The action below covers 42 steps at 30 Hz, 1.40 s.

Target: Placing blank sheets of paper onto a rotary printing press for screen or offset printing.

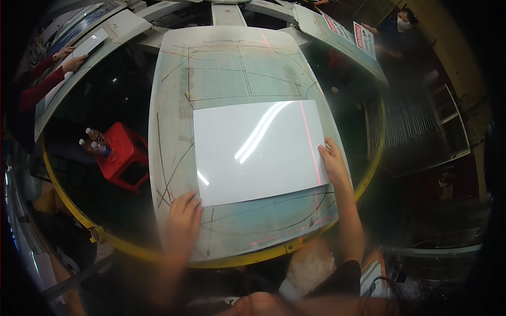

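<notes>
A glossy white sheet [253, 152] lies on a worn, pale board [174, 68], between the board's middle and its near edge. The sheet sits close to the board's right edge, with a wider strip of board showing along the left edge. Bright streaks of reflected light cross its surface, and a red light line [307, 124] runs down its right part.

The right hand [333, 160] grips the sheet's right edge, thumb on top, beside the board's right edge. The left hand [184, 213] is palm down over the left part of the board near its near edge, fingers together and slightly bent, fingertips at the sheet's near left corner; whether they pinch it, I cannot tell.

Dark drawn lines [221, 99] mark the board beyond the sheet, toward its far edge, and more curve across its near end. A yellow rail [132, 252] curves past the board's near edge. Off the board's left edge stands a red plastic stool [124, 158] with small bottles [100, 147] on it. Farther left, a co-worker's hands [74, 64] are at another board [124, 26]. Beyond the right side, a masked co-worker [403, 31] stands by red-and-white printed signs [365, 42], with a metal rack [416, 131] nearer.
</notes>
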### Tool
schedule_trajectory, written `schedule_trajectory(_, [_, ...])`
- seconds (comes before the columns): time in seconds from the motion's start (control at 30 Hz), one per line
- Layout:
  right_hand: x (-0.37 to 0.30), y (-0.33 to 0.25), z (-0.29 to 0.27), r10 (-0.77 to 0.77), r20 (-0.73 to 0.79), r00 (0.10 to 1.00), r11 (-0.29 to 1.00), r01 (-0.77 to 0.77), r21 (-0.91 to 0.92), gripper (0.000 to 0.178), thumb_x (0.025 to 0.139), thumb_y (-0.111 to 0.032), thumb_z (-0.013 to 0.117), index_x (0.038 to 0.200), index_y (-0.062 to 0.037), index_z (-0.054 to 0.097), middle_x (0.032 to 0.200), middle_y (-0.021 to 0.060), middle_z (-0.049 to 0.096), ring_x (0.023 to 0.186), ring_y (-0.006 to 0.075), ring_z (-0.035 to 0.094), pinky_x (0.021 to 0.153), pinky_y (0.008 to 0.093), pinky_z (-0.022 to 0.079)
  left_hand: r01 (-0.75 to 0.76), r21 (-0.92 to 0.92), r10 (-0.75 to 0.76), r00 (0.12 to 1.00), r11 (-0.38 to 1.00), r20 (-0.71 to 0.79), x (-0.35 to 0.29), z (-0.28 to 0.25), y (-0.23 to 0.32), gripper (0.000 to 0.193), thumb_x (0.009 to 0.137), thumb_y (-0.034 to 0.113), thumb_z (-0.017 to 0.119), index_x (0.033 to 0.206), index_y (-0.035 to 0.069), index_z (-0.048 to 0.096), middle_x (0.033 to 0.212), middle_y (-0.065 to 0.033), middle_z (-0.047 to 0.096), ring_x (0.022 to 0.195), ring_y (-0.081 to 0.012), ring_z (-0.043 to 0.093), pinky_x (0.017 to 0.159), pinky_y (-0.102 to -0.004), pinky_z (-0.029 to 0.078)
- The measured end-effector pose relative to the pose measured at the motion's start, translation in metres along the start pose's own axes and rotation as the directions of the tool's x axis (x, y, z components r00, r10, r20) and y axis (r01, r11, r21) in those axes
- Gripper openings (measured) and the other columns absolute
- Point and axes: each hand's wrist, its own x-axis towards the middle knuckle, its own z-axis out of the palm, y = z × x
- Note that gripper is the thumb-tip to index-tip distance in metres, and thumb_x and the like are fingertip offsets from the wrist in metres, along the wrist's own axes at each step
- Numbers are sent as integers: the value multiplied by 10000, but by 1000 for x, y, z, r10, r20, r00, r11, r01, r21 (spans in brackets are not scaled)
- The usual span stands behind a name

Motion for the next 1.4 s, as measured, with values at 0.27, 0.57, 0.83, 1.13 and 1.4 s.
schedule_trajectory(0.27, [5, -1, 2, -11, 55, 998, 1000, 12, -24, 313, 959, -81, 489, 1254, 24, 482, 923, 110, 689, 831, 116, 624, 773, 238, 469, 21, 7, -21, 1000, 1000, 17, 0, 2, 1, 155, 826, 41, 643, 972, -8, 626, 1098, -123, 603, 1011, -314, 582, 810, -383, 495])
schedule_trajectory(0.57, [9, 2, 3, -25, 58, 998, 999, 27, -38, 306, 976, -113, 489, 1253, 18, 477, 939, 112, 681, 833, 125, 631, 766, 244, 481, 67, -18, -67, 998, 998, -3, 2, 4, 4, 145, 791, -15, 660, 934, -20, 634, 1073, -136, 618, 977, -320, 583, 842, -385, 473])
schedule_trajectory(0.83, [10, 1, 3, -7, 61, 998, 998, 11, -66, 327, 974, -118, 495, 1266, 28, 470, 955, 115, 680, 856, 127, 629, 780, 248, 477, 55, -1, -55, 998, 999, -37, 1, 6, 6, 139, 791, -19, 656, 927, -20, 629, 1083, -135, 614, 979, -323, 581, 836, -389, 475])
schedule_trajectory(1.13, [8, -2, 8, 1, 30, 1000, 997, 1, -80, 346, 969, -103, 482, 1282, 41, 458, 946, 123, 685, 857, 120, 616, 797, 237, 453, 63, 8, -62, 998, 998, -27, 3, 6, 8, 138, 789, -23, 657, 923, -22, 625, 1088, -133, 609, 988, -329, 577, 841, -397, 473])
schedule_trajectory(1.4, [12, 5, 11, -113, -92, 989, 978, 94, -189, 396, 926, -94, 531, 1305, 7, 470, 1196, 172, 578, 931, 138, 590, 809, 258, 466, 84, 37, -84, 996, 996, -1, 4, 5, 8, 136, 799, -21, 645, 932, -22, 621, 1109, -135, 594, 1003, -335, 567, 837, -398, 473])
